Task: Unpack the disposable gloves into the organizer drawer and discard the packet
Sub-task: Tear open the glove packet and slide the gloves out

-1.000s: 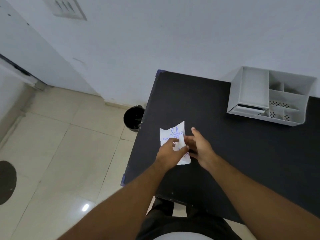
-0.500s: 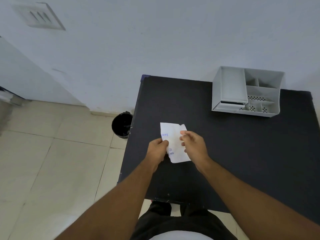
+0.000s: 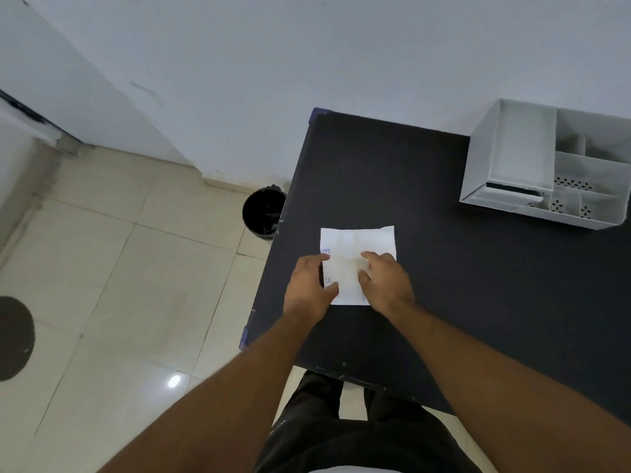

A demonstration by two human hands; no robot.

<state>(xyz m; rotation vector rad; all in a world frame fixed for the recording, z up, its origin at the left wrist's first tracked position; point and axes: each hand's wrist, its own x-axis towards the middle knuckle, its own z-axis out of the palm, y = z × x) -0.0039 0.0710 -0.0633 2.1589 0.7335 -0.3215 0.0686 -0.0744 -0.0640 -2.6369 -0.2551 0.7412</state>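
A white glove packet point(image 3: 355, 240) with blue print along its left edge lies flat on the black table point(image 3: 461, 295), near the table's left side. My left hand point(image 3: 307, 288) pinches the packet's left edge, thumb on top. My right hand point(image 3: 386, 285) grips its right half with curled fingers and covers the lower right corner. The white organizer point(image 3: 478, 165) stands at the table's far right against the wall, well apart from both hands. Its drawer point(image 3: 512, 189) at the front left looks pushed in. The compartments beside the drawer appear empty.
A black waste bin point(image 3: 263, 213) stands on the tiled floor just off the table's left edge, close to the wall. My legs are under the table's near edge. A dark round mark point(image 3: 13, 339) lies on the floor at far left.
The packet has turned from a tilted position to square with the table and now lies flat. Both hands have stayed on it, shifting to its left and right sides.
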